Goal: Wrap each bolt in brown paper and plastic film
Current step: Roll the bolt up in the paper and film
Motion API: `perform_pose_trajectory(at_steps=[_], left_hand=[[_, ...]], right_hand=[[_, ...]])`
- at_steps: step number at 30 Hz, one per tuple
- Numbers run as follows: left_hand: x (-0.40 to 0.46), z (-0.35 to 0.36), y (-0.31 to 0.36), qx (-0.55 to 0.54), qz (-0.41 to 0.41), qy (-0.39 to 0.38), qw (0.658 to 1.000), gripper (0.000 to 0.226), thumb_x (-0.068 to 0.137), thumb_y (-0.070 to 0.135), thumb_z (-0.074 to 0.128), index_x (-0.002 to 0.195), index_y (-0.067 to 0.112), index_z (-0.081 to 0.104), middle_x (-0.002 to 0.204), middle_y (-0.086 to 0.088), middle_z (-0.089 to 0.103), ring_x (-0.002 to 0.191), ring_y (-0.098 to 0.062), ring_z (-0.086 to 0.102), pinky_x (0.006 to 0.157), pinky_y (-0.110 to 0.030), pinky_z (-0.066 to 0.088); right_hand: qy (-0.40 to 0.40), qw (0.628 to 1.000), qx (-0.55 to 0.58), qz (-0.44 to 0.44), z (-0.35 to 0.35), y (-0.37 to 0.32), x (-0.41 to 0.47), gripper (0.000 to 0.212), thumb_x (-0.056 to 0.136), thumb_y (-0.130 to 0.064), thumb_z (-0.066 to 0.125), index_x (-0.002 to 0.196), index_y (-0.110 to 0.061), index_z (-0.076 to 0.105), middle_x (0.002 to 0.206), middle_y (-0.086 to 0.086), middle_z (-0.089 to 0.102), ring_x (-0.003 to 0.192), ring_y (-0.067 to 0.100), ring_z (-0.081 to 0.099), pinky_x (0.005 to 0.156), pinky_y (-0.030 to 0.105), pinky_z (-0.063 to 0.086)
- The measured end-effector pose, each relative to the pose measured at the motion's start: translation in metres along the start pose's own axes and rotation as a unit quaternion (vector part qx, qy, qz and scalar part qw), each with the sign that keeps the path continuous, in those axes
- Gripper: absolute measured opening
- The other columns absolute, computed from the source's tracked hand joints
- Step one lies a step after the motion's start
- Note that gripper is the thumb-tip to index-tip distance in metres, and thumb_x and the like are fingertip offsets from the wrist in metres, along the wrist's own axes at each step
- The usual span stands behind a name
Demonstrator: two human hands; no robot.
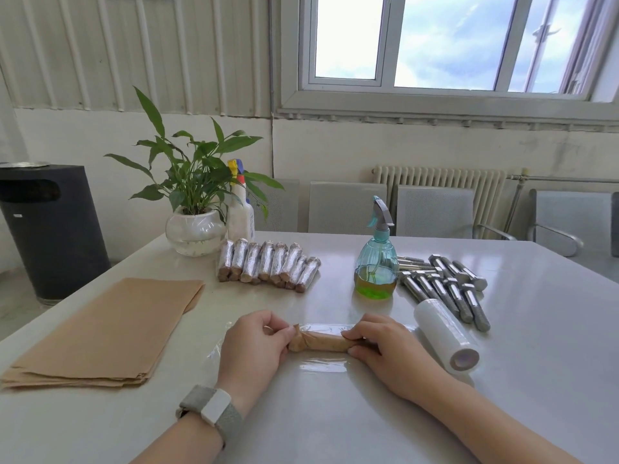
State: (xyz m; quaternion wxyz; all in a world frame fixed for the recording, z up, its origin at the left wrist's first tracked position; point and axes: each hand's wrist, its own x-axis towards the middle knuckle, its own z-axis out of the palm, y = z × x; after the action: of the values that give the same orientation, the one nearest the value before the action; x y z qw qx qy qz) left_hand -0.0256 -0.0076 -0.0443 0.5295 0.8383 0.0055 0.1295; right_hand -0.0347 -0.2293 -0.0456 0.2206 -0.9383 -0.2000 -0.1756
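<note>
A bolt wrapped in brown paper (324, 341) lies crosswise on a sheet of clear plastic film (315, 366) near the table's front. My left hand (253, 346) pinches its twisted left end. My right hand (390, 349) grips its right end, fingers curled over it. The film roll (445, 333) lies just right of my right hand. Several bare steel bolts (445, 283) are piled behind the roll. A stack of brown paper sheets (107, 329) lies at the left. Several finished wrapped bolts (268, 264) sit in a row at the back centre.
A teal spray bottle (376, 259) with green liquid stands between the wrapped row and the bare bolts. A potted plant in a glass bowl (196, 229) and a white spray bottle (240, 209) stand at the far left edge. Chairs (435, 212) line the far side.
</note>
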Motion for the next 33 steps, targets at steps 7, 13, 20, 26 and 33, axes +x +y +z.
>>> perform_pose_trajectory(at_steps=[7,13,20,26,33], left_hand=[[-0.004,0.005,0.008,0.279,0.201,0.016,0.939,0.014,0.094,0.026,0.052,0.085,0.021,0.062,0.075,0.002,0.068,0.076,-0.022,0.061,0.070,-0.034,0.047],[-0.008,0.009,0.007,0.459,0.323,-0.020,0.827,0.025,0.063,0.018,0.078,0.068,0.022,0.054,0.059,0.000,0.060,0.052,-0.020,0.052,0.046,-0.028,0.037],[-0.007,0.002,0.013,0.416,0.224,-0.071,0.878,0.011,0.092,0.032,0.051,0.092,0.025,0.059,0.085,0.004,0.067,0.082,-0.019,0.061,0.063,-0.031,0.039],[0.043,-0.052,0.008,0.024,-0.069,-0.131,0.989,0.017,0.097,0.015,0.052,0.088,0.014,0.066,0.072,0.002,0.074,0.057,-0.011,0.062,0.055,-0.022,0.044],[0.071,-0.076,-0.031,0.279,-0.105,-0.038,0.954,0.022,0.083,0.043,0.071,0.076,0.024,0.063,0.090,0.004,0.066,0.088,-0.022,0.065,0.085,-0.034,0.053]], right_hand=[[0.005,1.000,0.010,0.003,0.001,0.002,0.000,0.017,0.089,-0.019,0.069,0.105,-0.020,0.072,0.092,-0.015,0.056,0.091,0.005,0.051,0.077,0.006,0.033],[0.001,1.000,0.015,0.004,0.001,0.002,0.002,0.016,0.090,-0.019,0.068,0.105,-0.020,0.072,0.092,-0.012,0.058,0.090,0.006,0.052,0.077,0.006,0.033],[-0.006,1.000,0.011,0.005,0.000,0.003,0.001,0.019,0.091,-0.022,0.067,0.109,-0.024,0.072,0.093,-0.014,0.056,0.091,0.005,0.053,0.078,0.009,0.034],[-0.003,1.000,0.018,0.001,0.000,0.003,0.001,0.019,0.091,-0.023,0.068,0.109,-0.025,0.072,0.090,-0.019,0.054,0.088,0.001,0.049,0.077,0.009,0.034],[-0.002,1.000,0.024,0.002,0.001,0.005,0.001,0.019,0.091,-0.023,0.067,0.110,-0.025,0.072,0.091,-0.019,0.054,0.089,0.001,0.050,0.079,0.006,0.034]])
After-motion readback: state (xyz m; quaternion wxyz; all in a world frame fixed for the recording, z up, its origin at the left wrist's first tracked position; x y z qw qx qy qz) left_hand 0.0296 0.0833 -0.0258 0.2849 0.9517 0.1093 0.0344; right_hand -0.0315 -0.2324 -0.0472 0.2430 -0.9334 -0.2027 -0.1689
